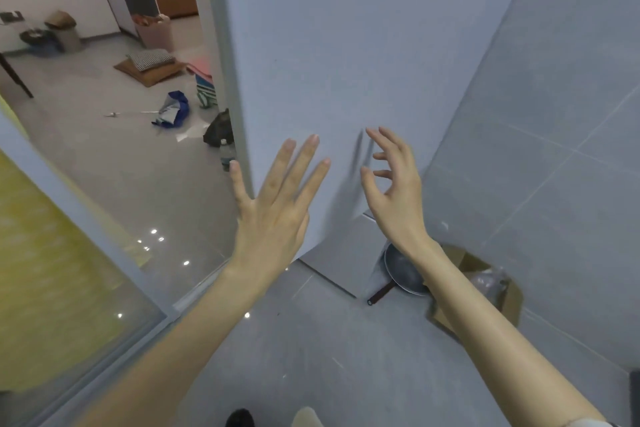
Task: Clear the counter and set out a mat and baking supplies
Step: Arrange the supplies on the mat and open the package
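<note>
Before a grey wall [346, 45] corner, beside an open doorway, both hands are being held up in the air and nothing is being carried by them. The left hand [273, 215] is being kept flat, its fingers straight and spread apart, its back turned to the camera. The right hand [394, 198] is being held with its fingers loosely bent and apart from each other, and no object is being pinched or gripped between them. Whether either hand is touching the wall cannot be told, though a shadow of the right fingers is being thrown close by on it. The counter, the mat and the baking supplies are not being shown anywhere in this view, so their place cannot be told. On the floor [311, 340] a pan [403, 270] is being propped on its edge against the wall, and a cardboard box [464, 260] with some clear plastic inside is being partly hidden by the right forearm. Whether these two belong to the task cannot be told. As a judgement, the person is being seen away from the counter, perhaps on the way to fetch something. No clearing and no setting out can be confirmed from here, so all of the task is being counted as left to do.
</note>
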A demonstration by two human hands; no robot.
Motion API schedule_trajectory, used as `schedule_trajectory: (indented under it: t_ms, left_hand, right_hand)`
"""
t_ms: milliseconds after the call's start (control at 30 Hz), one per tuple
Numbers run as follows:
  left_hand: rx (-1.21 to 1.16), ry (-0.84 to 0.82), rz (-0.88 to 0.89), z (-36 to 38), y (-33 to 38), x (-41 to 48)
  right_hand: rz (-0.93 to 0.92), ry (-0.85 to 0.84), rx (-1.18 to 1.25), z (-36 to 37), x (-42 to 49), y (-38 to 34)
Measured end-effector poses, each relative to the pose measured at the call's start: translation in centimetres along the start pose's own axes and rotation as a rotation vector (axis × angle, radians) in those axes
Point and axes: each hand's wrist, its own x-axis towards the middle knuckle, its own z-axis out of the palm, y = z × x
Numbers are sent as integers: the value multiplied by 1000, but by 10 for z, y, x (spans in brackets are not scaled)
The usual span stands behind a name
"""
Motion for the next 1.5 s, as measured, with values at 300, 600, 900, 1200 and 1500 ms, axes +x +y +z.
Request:
schedule_trajectory:
  t_ms: [300, 600, 900, 1200, 1500]
  left_hand:
    - [-107, -12, 62, 115, -92, 54]
    - [-311, -54, -15, 223, -109, 128]
    - [-494, -58, -3, 334, -86, 209]
    - [-763, -30, 76, 405, -53, 281]
    - [-816, -43, 93, 414, -47, 288]
  right_hand:
    - [15, 84, -279, 89, 75, 11]
    - [-121, 123, -632, 130, 148, 63]
    - [-299, 227, -903, 147, 226, 139]
    - [-133, 223, -1153, 148, 264, 172]
    - [-4, 179, -1231, 156, 263, 161]
